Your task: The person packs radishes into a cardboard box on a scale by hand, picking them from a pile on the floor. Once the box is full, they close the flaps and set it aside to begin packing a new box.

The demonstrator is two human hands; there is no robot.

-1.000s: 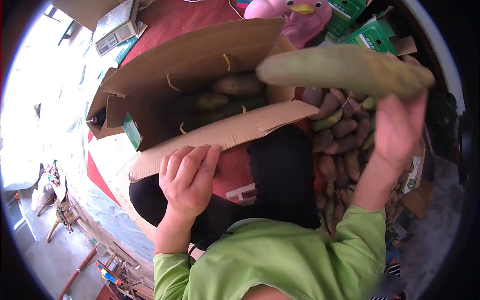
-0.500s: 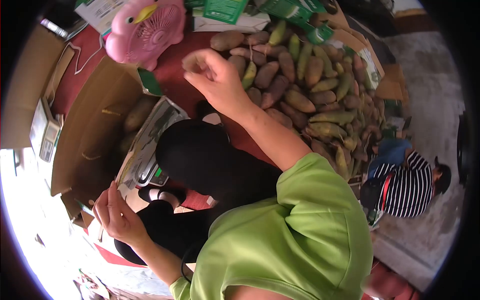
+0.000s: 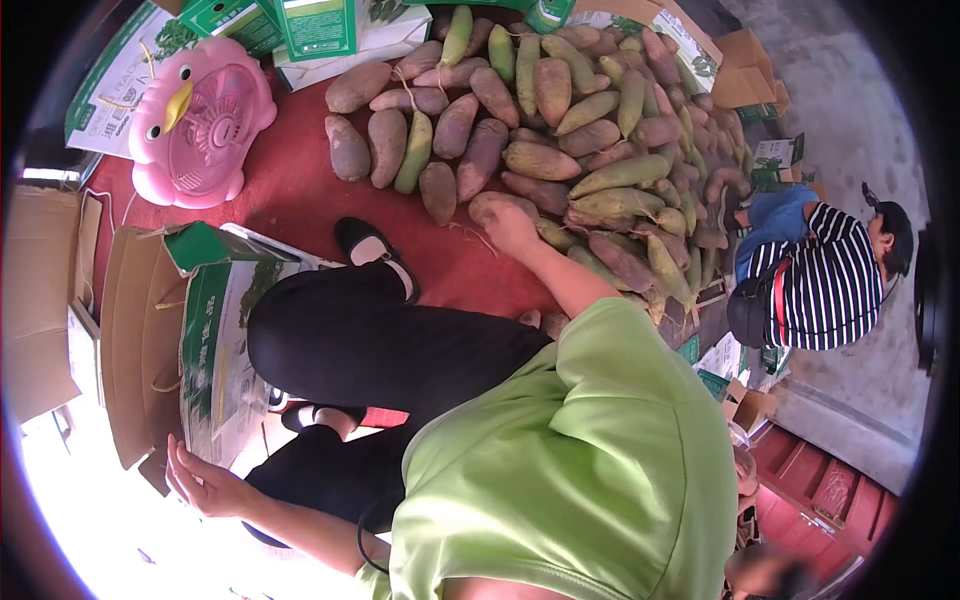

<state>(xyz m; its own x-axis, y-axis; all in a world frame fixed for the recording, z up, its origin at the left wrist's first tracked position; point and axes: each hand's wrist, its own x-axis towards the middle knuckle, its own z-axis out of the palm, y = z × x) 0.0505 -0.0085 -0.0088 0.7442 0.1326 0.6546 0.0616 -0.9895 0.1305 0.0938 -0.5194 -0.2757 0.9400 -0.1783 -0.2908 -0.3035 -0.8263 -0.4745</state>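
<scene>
My right hand [image 3: 510, 228] reaches down to the near edge of a large radish pile. Its fingers are closed over a brownish-purple radish [image 3: 487, 205], which the hand partly covers. Other purple and green radishes, such as a long green one [image 3: 414, 152], lie around it on the red floor covering. At the lower left, my left hand [image 3: 205, 487] is open, fingers stretched out, beside the bottom corner of an opened cardboard box [image 3: 150, 340]. Nothing shows in that hand. The box's printed green-and-white flap [image 3: 222, 345] stands next to my knee.
A pink bird-shaped fan [image 3: 205, 125] stands at the upper left. Green-and-white cartons [image 3: 318, 25] line the back. A person in a striped top [image 3: 825, 275] crouches to the right of the pile. Another person [image 3: 760, 570] is partly visible at the lower right.
My right hand has moved from above the floor to the radish pile and closed on a radish. My left hand has dropped slightly from the box edge and opened. The view has shifted.
</scene>
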